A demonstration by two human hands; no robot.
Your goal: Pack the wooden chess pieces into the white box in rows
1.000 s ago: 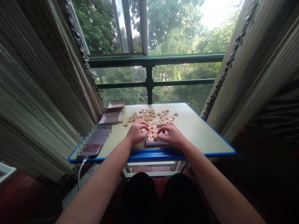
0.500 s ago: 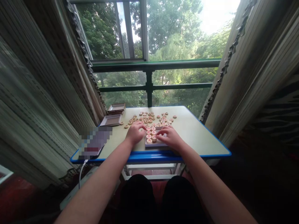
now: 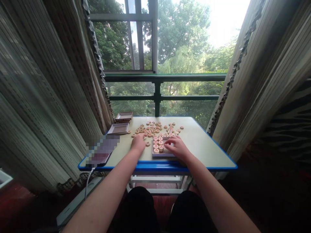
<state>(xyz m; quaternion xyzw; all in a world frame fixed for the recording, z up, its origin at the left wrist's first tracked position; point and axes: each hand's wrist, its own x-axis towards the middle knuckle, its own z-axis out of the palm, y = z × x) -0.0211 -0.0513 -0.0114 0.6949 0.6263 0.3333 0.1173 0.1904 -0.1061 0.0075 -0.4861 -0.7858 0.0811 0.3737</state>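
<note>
A shallow white box [image 3: 164, 155] lies near the table's front edge, with xiangqi pieces [image 3: 161, 148] set in two columns on its left side. My right hand [image 3: 178, 147] hovers over the box's right part. Its thumb and fingers are curved and apart, close to the columns, and no piece shows between them. My left hand [image 3: 138, 143] is left of the box, fingers stretched toward the near edge of the loose xiangqi pieces [image 3: 153, 131]. A single piece [image 3: 148, 144] lies between that hand and the box.
At the back left stand an open white tray [image 3: 118, 128] and a brown-sided box [image 3: 124, 116]. A blurred-out flat device [image 3: 103, 150] with a white cable [image 3: 87, 181] lies at the left edge. Curtains [image 3: 97, 97] flank the table [image 3: 206, 152], and a green railing [image 3: 157, 97] runs behind it.
My left hand has drawn away from the box's left side, and a single piece now shows beside it. My right hand stays over the box. The camera view has tilted up slightly.
</note>
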